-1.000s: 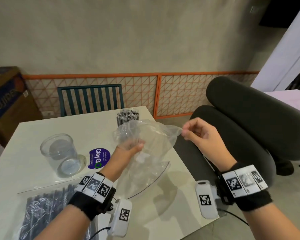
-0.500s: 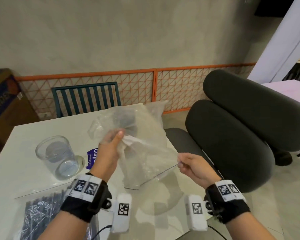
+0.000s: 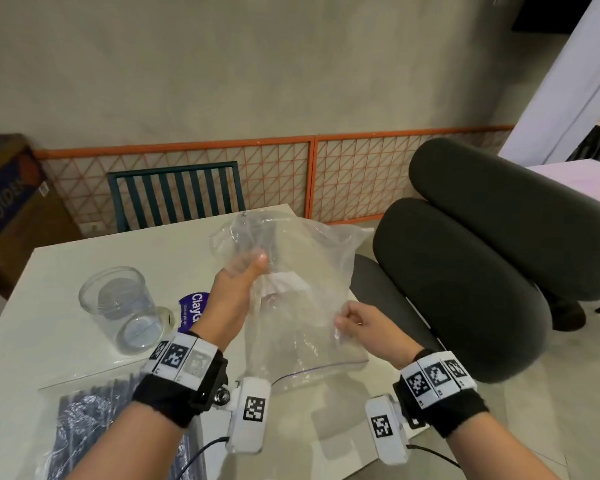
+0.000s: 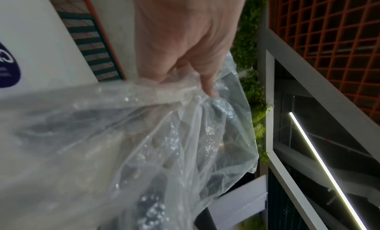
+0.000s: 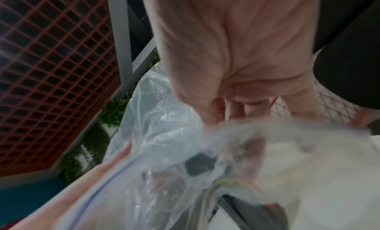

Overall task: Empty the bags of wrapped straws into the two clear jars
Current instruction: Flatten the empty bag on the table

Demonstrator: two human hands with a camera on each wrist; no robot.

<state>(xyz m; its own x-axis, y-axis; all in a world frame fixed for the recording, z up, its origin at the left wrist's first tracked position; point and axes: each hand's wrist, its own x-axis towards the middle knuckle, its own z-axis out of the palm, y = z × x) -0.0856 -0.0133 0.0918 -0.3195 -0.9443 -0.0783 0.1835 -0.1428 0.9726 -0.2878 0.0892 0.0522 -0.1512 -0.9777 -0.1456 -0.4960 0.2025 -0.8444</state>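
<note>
An empty clear zip bag (image 3: 305, 306) hangs crumpled in the air over the right side of the white table (image 3: 49, 306). My left hand (image 3: 238, 285) grips its bunched upper part (image 4: 176, 93). My right hand (image 3: 352, 318) pinches the bag's right side lower down, near the zip edge (image 5: 205, 131). An empty clear jar (image 3: 118, 306) stands at the left of the table. A dark jar of wrapped straws (image 3: 260, 233) shows dimly through the bag at the table's far edge. A full bag of dark wrapped straws (image 3: 87, 431) lies flat at the front left.
A purple round sticker (image 3: 191, 311) lies between the jar and my left wrist. A teal slatted chair (image 3: 174, 195) stands behind the table. A black padded chair (image 3: 482, 271) is close on the right, past the table edge. A cardboard box (image 3: 11, 202) sits far left.
My right hand came down from the bag's upper right corner to its lower right side. The left hand rose a little, and the bag now hangs lengthwise with its zip edge at the bottom.
</note>
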